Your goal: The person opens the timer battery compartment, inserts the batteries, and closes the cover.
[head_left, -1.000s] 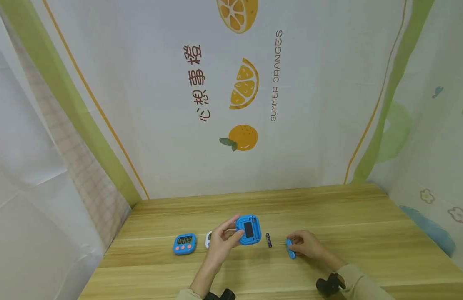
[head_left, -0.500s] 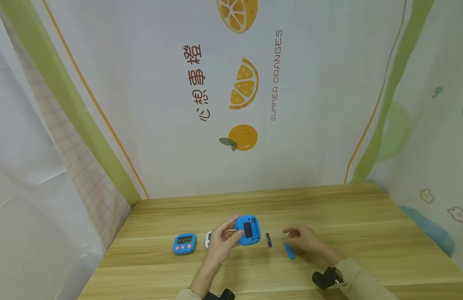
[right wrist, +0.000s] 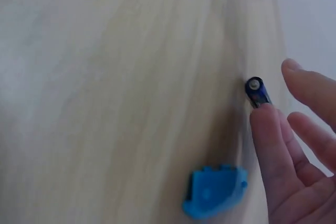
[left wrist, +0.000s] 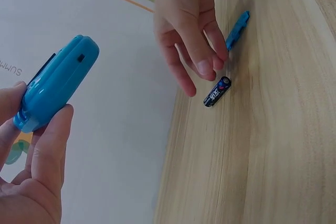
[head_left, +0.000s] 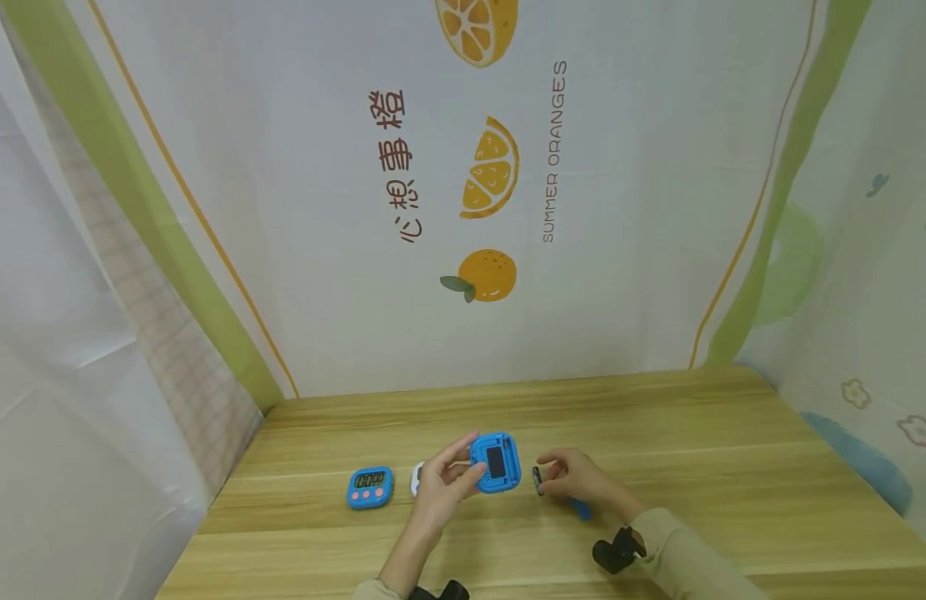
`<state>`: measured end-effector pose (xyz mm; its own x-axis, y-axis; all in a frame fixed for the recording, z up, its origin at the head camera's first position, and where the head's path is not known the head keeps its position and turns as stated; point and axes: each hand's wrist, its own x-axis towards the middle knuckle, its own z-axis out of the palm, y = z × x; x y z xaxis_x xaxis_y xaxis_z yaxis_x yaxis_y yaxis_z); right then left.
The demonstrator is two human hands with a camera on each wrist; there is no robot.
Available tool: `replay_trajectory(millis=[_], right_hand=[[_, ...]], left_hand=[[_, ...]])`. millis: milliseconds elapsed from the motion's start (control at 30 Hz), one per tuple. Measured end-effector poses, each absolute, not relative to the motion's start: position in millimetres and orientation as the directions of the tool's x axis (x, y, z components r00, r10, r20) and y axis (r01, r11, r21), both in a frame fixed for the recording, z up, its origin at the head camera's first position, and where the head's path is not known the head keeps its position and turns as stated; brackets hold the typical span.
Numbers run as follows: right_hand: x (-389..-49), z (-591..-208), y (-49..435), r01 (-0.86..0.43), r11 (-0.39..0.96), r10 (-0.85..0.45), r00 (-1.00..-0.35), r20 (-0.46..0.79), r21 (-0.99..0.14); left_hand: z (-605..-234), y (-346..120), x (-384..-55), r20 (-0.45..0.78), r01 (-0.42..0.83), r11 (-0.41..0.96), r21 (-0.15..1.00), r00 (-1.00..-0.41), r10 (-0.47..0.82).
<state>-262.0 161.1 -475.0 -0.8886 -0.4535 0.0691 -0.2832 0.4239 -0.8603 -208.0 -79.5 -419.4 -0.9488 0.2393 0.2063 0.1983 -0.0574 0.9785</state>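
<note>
My left hand (head_left: 440,490) grips a blue digital timer (head_left: 496,462) by its left side, raised over the table. Its back is turned up, with the battery compartment uncovered. In the left wrist view the timer (left wrist: 60,85) shows edge-on between thumb and fingers. A dark AAA-size battery (left wrist: 217,92) lies on the table to the right of it. Close over that battery is my right hand (head_left: 578,479), its thumb and fingers spread apart around it and holding nothing. The blue battery cover (right wrist: 216,190) lies on the table beside the right hand, partly hidden in the head view.
Another blue timer (head_left: 370,487) with pink buttons lies face up on the wooden table (head_left: 297,550) at the left. A white timer (head_left: 415,479) is mostly hidden behind my left hand. A curtain printed with oranges (head_left: 487,275) hangs behind the table's far edge.
My right hand has let go of the blue battery cover, leaving it on the table, and moved left to the battery. The left hand with the timer stays nearly still.
</note>
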Motion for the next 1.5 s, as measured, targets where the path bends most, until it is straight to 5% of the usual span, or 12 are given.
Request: replay_trajectory(millis=[500, 967, 1500], right_hand=[[-265.3, -484.0, 149.2, -0.173, 0.425, -0.362, -0.932, 0.009, -0.888], [-266.4, -482.8, 152.7, -0.258, 0.468, -0.377, -0.923, 0.074, -0.845], [-254.9, -446.8, 148.0, -0.372, 0.274, -0.474, -0.855, 0.213, -0.887]], left_hand=[[-419.7, -79.1, -207.3, 0.195, 0.184, -0.068, 0.981, -0.951, 0.238], [-419.7, -81.1, -207.7, 0.19, 0.181, -0.063, 0.982, -0.956, 0.225], [-422.7, -89.1, -208.7, 0.193, 0.189, -0.04, 0.981, -0.96, 0.202]])
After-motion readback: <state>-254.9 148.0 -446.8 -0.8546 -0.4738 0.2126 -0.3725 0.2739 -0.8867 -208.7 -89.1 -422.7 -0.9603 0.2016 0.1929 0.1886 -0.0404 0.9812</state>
